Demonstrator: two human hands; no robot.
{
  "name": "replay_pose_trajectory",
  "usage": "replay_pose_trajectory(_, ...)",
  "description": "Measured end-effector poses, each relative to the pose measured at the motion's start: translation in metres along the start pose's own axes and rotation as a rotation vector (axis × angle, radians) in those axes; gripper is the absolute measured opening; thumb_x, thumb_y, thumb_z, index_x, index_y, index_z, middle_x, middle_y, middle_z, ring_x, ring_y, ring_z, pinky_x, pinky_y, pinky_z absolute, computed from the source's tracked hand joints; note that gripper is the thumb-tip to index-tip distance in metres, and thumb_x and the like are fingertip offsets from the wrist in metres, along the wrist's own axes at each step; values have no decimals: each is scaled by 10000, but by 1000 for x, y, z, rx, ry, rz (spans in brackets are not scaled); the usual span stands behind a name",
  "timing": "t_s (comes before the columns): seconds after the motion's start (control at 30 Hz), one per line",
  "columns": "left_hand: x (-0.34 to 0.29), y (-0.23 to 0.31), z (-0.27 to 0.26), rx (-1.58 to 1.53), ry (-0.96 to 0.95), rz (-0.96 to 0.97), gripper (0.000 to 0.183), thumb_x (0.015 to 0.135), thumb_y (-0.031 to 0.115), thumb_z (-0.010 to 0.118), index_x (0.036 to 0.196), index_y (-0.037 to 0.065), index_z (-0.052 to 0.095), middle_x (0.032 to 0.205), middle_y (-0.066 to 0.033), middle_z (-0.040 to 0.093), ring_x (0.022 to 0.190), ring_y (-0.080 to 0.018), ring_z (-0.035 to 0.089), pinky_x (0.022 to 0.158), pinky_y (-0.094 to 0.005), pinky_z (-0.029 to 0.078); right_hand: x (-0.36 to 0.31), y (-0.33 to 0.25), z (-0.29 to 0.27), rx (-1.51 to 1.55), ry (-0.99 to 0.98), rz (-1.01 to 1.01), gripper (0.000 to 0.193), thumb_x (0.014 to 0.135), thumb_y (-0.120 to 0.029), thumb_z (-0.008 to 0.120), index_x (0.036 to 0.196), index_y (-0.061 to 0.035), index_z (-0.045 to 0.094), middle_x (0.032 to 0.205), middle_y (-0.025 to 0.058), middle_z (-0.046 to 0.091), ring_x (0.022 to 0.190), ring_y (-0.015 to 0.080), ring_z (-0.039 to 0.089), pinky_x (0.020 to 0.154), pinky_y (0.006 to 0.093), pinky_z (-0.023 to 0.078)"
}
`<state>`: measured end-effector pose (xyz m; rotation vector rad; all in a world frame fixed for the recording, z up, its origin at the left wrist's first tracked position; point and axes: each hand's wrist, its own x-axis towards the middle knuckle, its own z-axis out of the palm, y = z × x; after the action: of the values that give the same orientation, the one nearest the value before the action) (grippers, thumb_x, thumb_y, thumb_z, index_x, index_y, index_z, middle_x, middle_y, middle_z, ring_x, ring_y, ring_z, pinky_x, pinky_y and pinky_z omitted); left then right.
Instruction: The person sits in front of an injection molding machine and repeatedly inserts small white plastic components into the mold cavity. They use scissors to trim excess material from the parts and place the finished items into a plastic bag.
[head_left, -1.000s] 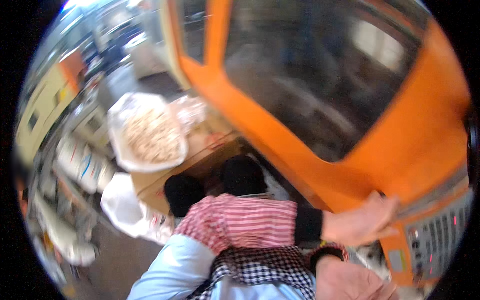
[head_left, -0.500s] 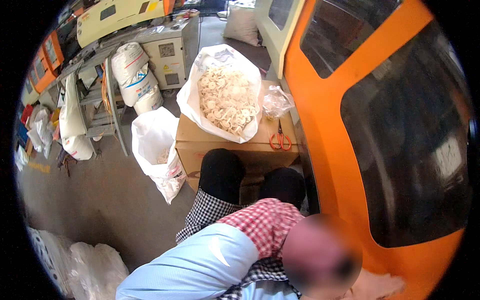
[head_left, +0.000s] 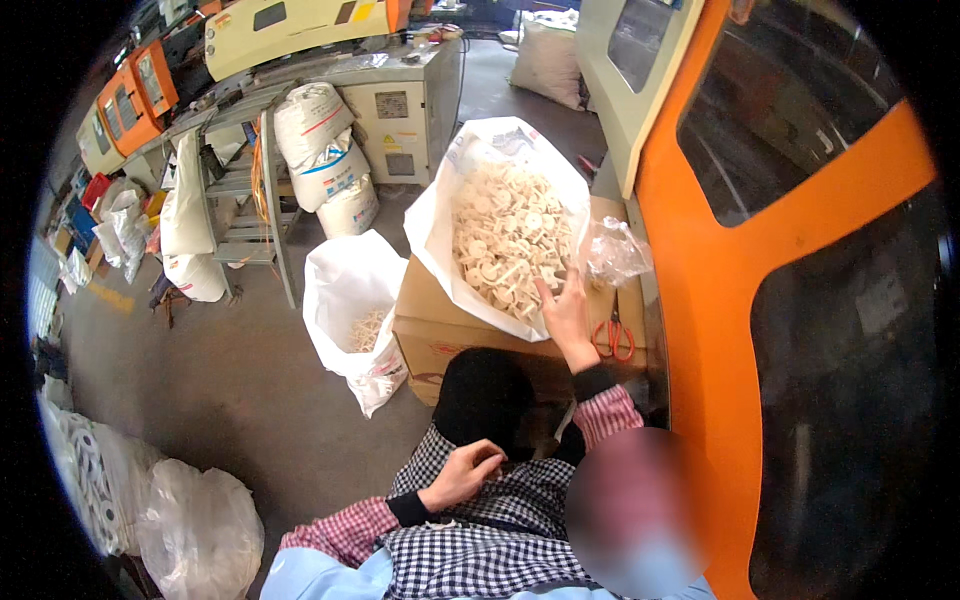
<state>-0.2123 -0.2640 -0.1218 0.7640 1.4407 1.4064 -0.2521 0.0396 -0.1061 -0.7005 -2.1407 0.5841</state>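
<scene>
A large white bag [head_left: 432,222] stands with its mouth wide, full of small cream-coloured plastic parts [head_left: 505,235], some with round disc ends. It rests on a cardboard box [head_left: 430,322] in front of my knees. My right hand [head_left: 567,312] is at the bag's near right rim, thumb and fingers apart, fingertips by the parts. Over my checked apron [head_left: 450,555], my left hand [head_left: 465,475] is held with its fingers curled in; whatever lies inside them, if anything, is hidden. Red-handled scissors [head_left: 614,338] lie on the box, right of my right wrist.
A smaller white bag [head_left: 350,270] with some thin scraps in it stands on the floor, left of the box. A crumpled clear plastic bag [head_left: 618,250] lies beyond the scissors. An orange machine panel [head_left: 690,400] closes off the right. Stacked full sacks [head_left: 325,165] stand farther back.
Both hands have come into view: the right reaches to the large bag's rim, the left is over my lap. The view has shifted, so the bags and box sit farther right.
</scene>
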Motion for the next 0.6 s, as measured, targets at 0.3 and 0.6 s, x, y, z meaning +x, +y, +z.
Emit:
replay_pose_trajectory(0.3, 11, 27, -25, -10, 147, -6, 150, 888, 116, 522, 930, -12, 589, 749, -45, 602, 654, -81, 554, 593, -213, 460, 36, 30, 60, 160, 43, 56, 181, 827, -130, 613, 917, 27, 598, 747, 110, 631, 671, 161, 608, 618, 273, 476)
replay_pose_trajectory(0.6, 88, 109, -57, -463, 176, 166, 224, 926, 150, 473, 1044, -13, 571, 761, -34, 581, 592, -65, 504, 522, -187, 408, -13, -72, -24, 1582, -201, 766, 72, 861, -55, 556, 917, -15, 577, 827, 56, 594, 693, 110, 556, 623, 189, 449)
